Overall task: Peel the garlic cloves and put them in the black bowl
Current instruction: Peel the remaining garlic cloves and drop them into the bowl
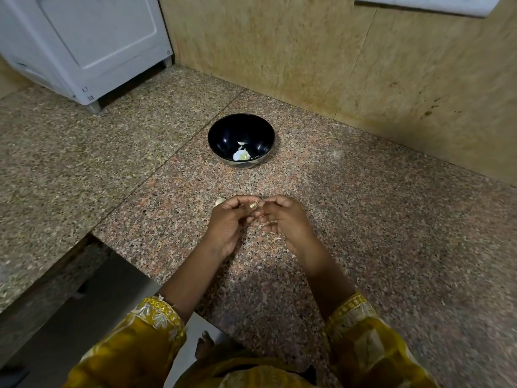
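Note:
A black bowl (241, 140) stands on the speckled granite counter (363, 219), with peeled garlic cloves (241, 154) lying at its bottom. Nearer to me, my left hand (228, 221) and my right hand (282, 219) meet above the counter, fingertips together. Between them they pinch a small garlic clove (258, 204), which is mostly hidden by the fingers. An unpeeled garlic clove (219, 201) lies on the counter just beyond my left hand.
A white appliance (84, 43) stands at the back left on short feet. A beige stone wall (363, 65) runs behind the bowl. The counter's edge drops off at the lower left, where a grey metal surface (92, 298) lies below.

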